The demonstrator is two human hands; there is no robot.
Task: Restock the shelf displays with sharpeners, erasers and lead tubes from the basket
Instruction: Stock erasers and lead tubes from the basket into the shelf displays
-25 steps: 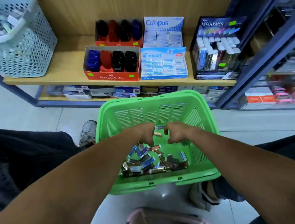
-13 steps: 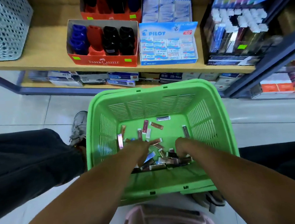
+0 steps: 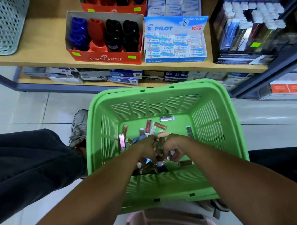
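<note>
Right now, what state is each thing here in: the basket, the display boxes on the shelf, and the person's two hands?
Green basket: on the floor, lead tubes scattered in its bottom.
Lead tubes: loose, lying flat.
Sharpener box: open, red column part empty.
Eraser box: open, nearly full.
Lead tube display: upright, stocked.
Left hand: down among the tubes, grip hidden.
Right hand: fingers curled round tubes.

You're in a stationery shop — a shelf (image 3: pixel 48 42) carries display boxes of sharpeners (image 3: pixel 104 35), erasers (image 3: pixel 175 45) and lead tubes (image 3: pixel 251 22) with price stickers — more stock below.
</note>
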